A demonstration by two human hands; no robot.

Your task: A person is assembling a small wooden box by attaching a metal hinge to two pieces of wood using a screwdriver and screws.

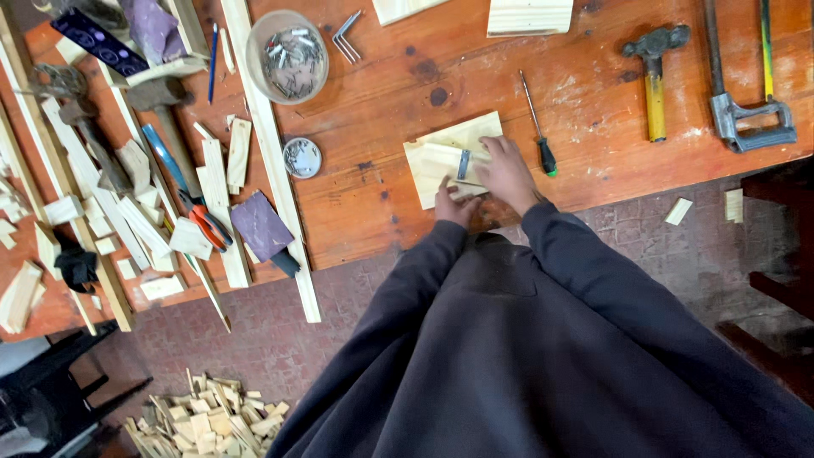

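Pressing flat pale wood pieces

Orange-brown wood bench, scuffed, dark knot near centre. My hands are on two pale boards at the near edge, a small metal bracket on top. Screwdriver lies just right of them, hammer further right, then a saw at the far right. Two more pale blocks at the far edge. Bowl of nails sits left of centre, bent hex keys beside it, a round lid nearer me. Long batten runs diagonally across the bench. Left of it: offcuts, pliers, sandpaper, blue pen, mallet. Floor below holds a pile of scraps.
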